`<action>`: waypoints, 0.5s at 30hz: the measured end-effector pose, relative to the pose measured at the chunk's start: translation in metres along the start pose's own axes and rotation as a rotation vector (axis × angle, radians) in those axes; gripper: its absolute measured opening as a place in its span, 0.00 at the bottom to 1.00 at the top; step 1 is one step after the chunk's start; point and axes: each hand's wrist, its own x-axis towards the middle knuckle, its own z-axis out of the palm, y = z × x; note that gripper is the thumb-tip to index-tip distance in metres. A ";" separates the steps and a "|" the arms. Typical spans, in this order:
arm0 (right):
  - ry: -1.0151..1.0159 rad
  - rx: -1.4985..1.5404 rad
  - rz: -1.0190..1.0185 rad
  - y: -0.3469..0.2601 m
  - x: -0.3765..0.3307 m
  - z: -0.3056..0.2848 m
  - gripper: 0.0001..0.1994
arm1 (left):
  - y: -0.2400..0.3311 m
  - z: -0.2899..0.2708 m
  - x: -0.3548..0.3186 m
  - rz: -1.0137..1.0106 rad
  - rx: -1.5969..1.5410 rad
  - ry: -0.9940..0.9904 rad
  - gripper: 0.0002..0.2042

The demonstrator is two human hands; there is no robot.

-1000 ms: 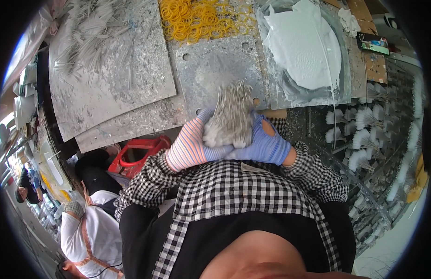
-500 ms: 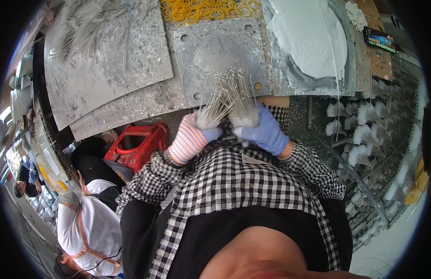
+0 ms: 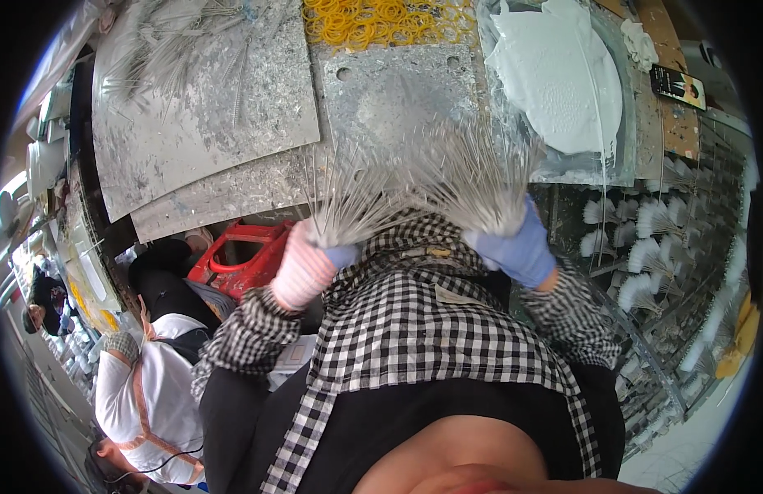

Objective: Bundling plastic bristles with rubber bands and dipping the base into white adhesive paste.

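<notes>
My left hand, in a pink-striped glove with blue fingertips, is closed round a bundle of thin wire-stemmed brushes. In a blue glove, my right hand grips a second bundle of wire-stemmed brushes. Both bundles are held by their lower ends, with the stems fanning up and away from me, blurred at the tips. The hands are well apart, in front of my checked apron at the near edge of the bench. Beyond the stems lies a stained grey metal plate.
Yellow rubber bands lie at the back. White paste covers a plate at right, near a phone. Loose brushes lie on a grey sheet. Racked white brush bundles stand right; a red stool and a co-worker are left.
My hands were close together with the bundles touching. They have moved apart, left hand leftward and right hand rightward, and the wire stems have spread into wide, blurred fans.
</notes>
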 end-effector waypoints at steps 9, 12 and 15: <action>0.372 0.538 -0.341 -0.018 0.018 -0.007 0.10 | -0.041 0.019 -0.004 0.372 0.286 0.169 0.14; 0.258 0.516 -0.482 -0.014 0.002 0.015 0.18 | -0.014 0.013 -0.002 0.122 -0.060 0.056 0.13; -0.115 0.367 -0.111 -0.006 0.024 0.042 0.50 | -0.011 0.048 0.023 0.038 -0.091 -0.060 0.18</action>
